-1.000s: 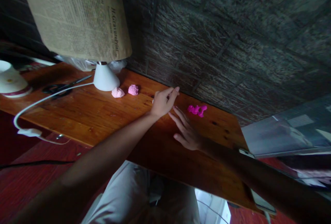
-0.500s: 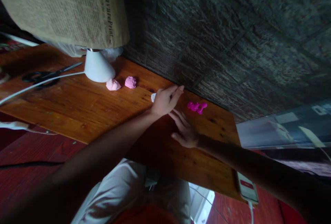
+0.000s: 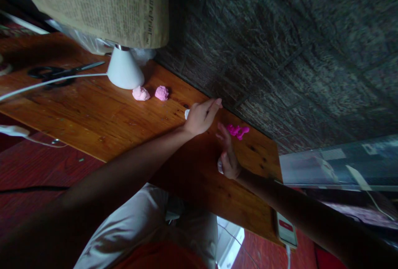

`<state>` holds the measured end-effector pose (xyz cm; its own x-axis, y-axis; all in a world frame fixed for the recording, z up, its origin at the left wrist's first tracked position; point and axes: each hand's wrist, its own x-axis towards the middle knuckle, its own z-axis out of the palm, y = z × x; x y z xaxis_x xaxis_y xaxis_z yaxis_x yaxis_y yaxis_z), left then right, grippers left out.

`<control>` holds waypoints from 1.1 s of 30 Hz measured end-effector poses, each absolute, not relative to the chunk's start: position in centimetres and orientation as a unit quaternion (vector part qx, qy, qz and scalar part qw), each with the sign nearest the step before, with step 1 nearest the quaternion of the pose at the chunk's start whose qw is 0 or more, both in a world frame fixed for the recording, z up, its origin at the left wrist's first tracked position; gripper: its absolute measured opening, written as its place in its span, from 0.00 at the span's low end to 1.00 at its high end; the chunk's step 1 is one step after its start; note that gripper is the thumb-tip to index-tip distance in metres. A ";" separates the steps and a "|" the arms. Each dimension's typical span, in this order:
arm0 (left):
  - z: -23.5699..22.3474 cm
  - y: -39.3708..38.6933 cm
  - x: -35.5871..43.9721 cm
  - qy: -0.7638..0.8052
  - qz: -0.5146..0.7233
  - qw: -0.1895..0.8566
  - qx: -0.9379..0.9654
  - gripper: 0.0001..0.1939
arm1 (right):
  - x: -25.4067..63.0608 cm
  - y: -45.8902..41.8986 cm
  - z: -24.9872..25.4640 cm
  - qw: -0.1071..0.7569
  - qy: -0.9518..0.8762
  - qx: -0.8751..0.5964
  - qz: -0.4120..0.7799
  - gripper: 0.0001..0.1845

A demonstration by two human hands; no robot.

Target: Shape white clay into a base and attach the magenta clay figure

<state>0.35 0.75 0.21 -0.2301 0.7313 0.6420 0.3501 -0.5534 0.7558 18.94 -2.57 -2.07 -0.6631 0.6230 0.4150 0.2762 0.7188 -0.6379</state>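
Black scissors [image 3: 59, 74] lie on the wooden table [image 3: 102, 115] left of the white lamp base [image 3: 125, 70]. Pale pink lump [image 3: 141, 93] beside that base, then a deeper pink lump [image 3: 161, 93]. A white lump [image 3: 187, 114] shows at the edge of the left hand [image 3: 202, 116], open, fingers extended together. A white piece [image 3: 220, 165] shows against the right hand [image 3: 229, 157], fingers partly bent (whether they grip it, I can't tell). Magenta piece [image 3: 238, 131] near its fingertips, phone [image 3: 286, 229] at the table's right end
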 end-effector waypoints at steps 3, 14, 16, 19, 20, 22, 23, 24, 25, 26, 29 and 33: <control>0.2 0.7 0.4 0.452 0.639 0.157 0.602 0.30 | 18.8 -2.6 -2.7 0.300 -0.885 -0.224 0.277 0.42; 0.1 0.8 0.4 0.462 0.633 0.188 0.591 0.31 | 18.3 -2.4 -1.4 0.398 -0.772 -0.298 0.397 0.39; 0.0 0.9 0.5 0.463 0.634 0.190 0.589 0.31 | 18.3 -2.2 0.0 0.450 -0.686 -0.344 0.456 0.35; -0.2 0.9 0.7 0.459 0.632 0.183 0.597 0.31 | 18.8 -2.0 2.3 0.406 -0.587 -0.422 0.559 0.36; -0.2 1.0 0.7 0.458 0.631 0.181 0.599 0.31 | 18.9 -2.1 2.7 0.383 -0.569 -0.430 0.587 0.37; -0.3 1.0 0.7 0.457 0.631 0.177 0.601 0.31 | 19.3 -2.3 2.8 0.335 -0.537 -0.436 0.639 0.38; -0.3 1.0 0.7 0.458 0.632 0.176 0.600 0.31 | 19.4 -2.5 2.5 0.308 -0.528 -0.435 0.661 0.39; -0.3 1.0 0.6 0.459 0.632 0.176 0.599 0.31 | 19.5 -2.6 2.1 0.281 -0.522 -0.434 0.678 0.40; -0.3 1.0 0.6 0.460 0.631 0.176 0.599 0.31 | 19.6 -2.7 1.5 0.261 -0.520 -0.432 0.690 0.40; -0.3 1.0 0.7 0.461 0.630 0.176 0.600 0.31 | 19.6 -2.8 1.0 0.246 -0.518 -0.429 0.698 0.41; -0.3 0.8 0.7 0.460 0.626 0.174 0.605 0.31 | 19.5 -2.7 -0.3 0.207 -0.510 -0.426 0.718 0.40; -0.2 0.7 0.8 0.457 0.621 0.173 0.613 0.32 | 19.1 -2.6 -1.2 0.186 -0.484 -0.441 0.732 0.39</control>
